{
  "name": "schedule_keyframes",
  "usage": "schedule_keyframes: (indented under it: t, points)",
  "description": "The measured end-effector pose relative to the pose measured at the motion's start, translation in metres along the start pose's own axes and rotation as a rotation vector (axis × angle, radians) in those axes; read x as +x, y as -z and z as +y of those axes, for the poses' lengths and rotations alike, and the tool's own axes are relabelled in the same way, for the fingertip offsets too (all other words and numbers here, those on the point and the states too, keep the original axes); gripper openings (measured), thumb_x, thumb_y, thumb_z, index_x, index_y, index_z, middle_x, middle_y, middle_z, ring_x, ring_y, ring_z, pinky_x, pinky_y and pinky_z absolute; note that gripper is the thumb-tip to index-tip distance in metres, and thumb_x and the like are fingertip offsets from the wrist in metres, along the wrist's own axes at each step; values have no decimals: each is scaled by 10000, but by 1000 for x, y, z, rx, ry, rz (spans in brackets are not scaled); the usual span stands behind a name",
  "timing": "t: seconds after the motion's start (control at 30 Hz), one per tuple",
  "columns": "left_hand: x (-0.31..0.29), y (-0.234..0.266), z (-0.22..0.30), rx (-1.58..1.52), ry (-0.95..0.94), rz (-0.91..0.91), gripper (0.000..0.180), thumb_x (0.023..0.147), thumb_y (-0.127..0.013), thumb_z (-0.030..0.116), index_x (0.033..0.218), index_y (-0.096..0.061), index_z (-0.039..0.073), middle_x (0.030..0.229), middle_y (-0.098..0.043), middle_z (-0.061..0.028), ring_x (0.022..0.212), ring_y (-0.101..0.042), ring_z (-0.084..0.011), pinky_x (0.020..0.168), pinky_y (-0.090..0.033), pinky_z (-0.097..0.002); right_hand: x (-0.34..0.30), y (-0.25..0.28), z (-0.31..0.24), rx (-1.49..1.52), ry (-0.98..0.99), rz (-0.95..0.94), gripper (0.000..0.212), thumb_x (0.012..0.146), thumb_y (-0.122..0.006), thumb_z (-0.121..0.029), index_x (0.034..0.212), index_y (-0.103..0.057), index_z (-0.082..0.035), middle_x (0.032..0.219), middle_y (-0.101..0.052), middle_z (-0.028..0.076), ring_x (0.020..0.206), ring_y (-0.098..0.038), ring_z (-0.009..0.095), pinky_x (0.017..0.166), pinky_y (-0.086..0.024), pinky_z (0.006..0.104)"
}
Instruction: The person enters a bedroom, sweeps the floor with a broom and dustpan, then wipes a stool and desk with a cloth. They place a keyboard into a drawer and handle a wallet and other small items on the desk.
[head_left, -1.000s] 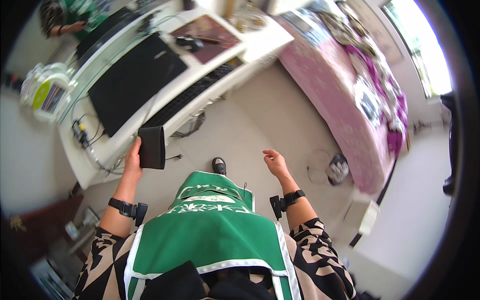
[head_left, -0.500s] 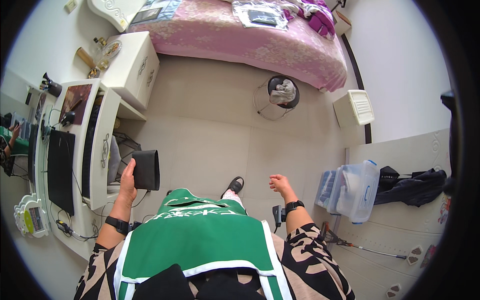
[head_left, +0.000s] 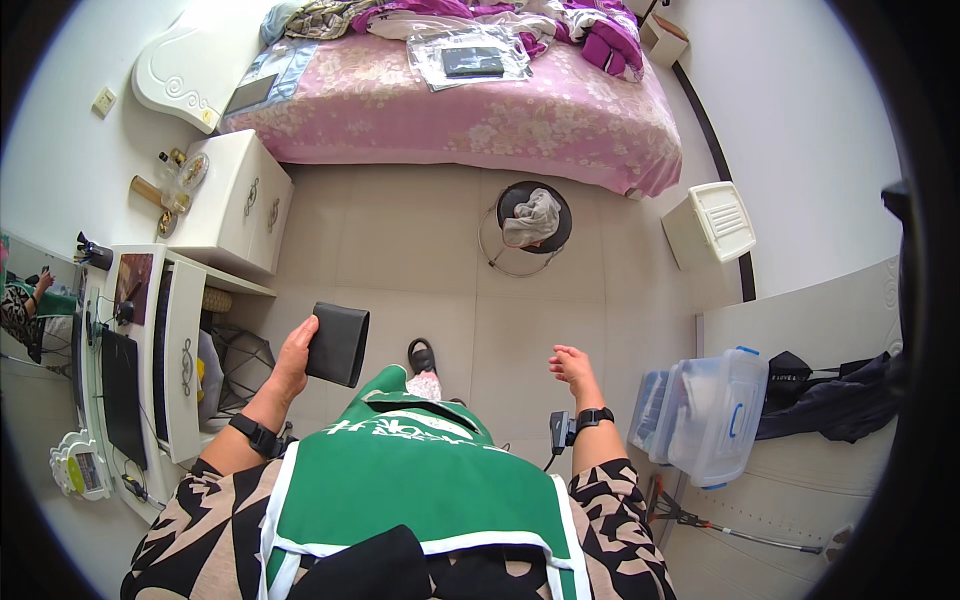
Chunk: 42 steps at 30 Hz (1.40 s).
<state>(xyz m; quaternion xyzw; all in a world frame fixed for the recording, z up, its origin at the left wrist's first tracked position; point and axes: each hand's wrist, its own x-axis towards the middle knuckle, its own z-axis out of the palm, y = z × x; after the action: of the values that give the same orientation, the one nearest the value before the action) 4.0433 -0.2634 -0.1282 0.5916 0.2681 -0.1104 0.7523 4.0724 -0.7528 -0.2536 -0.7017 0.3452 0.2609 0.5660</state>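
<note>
My left hand (head_left: 293, 358) grips the edge of a black wallet (head_left: 338, 344), a flat, folded rectangle held out in front of my body over the floor. The fingers behind it are hidden. Out to the right, my right hand (head_left: 572, 365) hangs in the air with its fingers loosely apart and nothing in it. On the pink floral bed (head_left: 400, 120) ahead, a clear plastic bag (head_left: 428, 70) lies under a dark flat item (head_left: 473, 62). Each wrist carries a black strap.
A round black stool (head_left: 545, 240) with a grey cloth (head_left: 533, 216) stands before the bed. To the left are a white cabinet (head_left: 225, 205) and a dressing table with its drawer (head_left: 185, 365) pulled out. Lidded bins (head_left: 712, 225) and clear plastic boxes (head_left: 715, 415) line the right side.
I have stepped forward: the bed, stool and dressing table sit lower in view, and my other foot shows in front. The wallet stays in my left hand.
</note>
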Motion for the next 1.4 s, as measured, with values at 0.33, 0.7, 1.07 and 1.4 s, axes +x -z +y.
schedule_keyframes:
  t: [0.33, 0.7, 1.07, 1.4]
  points:
    - [119, -44, 31, -47, 20, 29, 468, 905, -485, 335, 1213, -482, -17, 1167, -535, -51, 1064, -490, -137, 929, -354, -249, 90, 3, -85, 52, -47, -28, 263, 861, -492, -176, 1101, -554, -90, 845, -612, 37, 682, -580, 115, 565, -467, 247]
    - [139, -26, 31, -62, 220, 291, 414, 916, -485, 264, 1207, -481, -30, 1177, -537, -64, 1066, -497, -129, 929, -362, -238, 259, -28, -132, 293, -187, -33, 244, 879, -482, -161, 1095, -562, -80, 826, -622, 42, 633, -573, 112, 520, -467, 242]
    - [141, -65, 16, 13, 470, 521, 357, 918, -466, 334, 1095, -542, 33, 1021, -605, -37, 893, -575, -131, 802, -459, -279, 428, -80, -100, 646, -495, 178, 306, 859, -469, -46, 1157, -453, 23, 1004, -552, 160, 809, -581, 269, 743, -521, 387]
    - [158, -93, 38, -45, 441, 496, 372, 926, -467, 292, 1151, -506, -2, 1114, -564, -38, 993, -532, -119, 879, -406, -248, 433, -103, -109, 1048, -557, 303, 137, 801, -599, -26, 895, -523, 39, 800, -535, 128, 650, -527, 208, 655, -559, 380]
